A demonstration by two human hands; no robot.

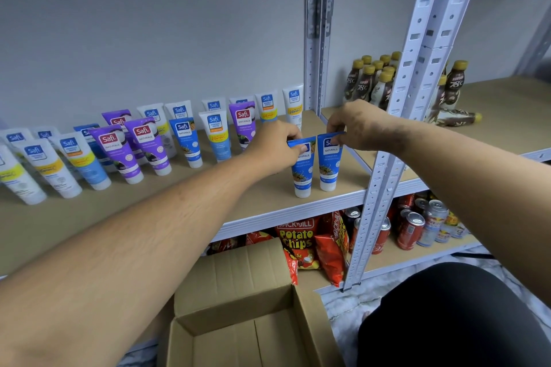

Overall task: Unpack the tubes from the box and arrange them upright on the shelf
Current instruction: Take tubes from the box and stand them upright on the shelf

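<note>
Two blue tubes stand cap-down near the front right of the wooden shelf [268, 197]. My left hand [277, 143] pinches the top edge of the left blue tube [302, 171]. The right blue tube [329, 164] is held the same way, at its top edge, by my right hand [357, 125]. Several more tubes [143, 146], purple, blue and white with yellow bands, stand upright in rows across the shelf to the left. Below the shelf the cardboard box [238, 322] sits open, and what shows of its inside holds no tubes.
A white metal upright [399, 134] stands just right of the two tubes. Brown bottles [375, 80] fill the neighbouring shelf bay, one lying flat. On the lower shelf are chip bags [301, 241] and drink cans [417, 226]. My dark-clothed knee [453, 316] is at the bottom right.
</note>
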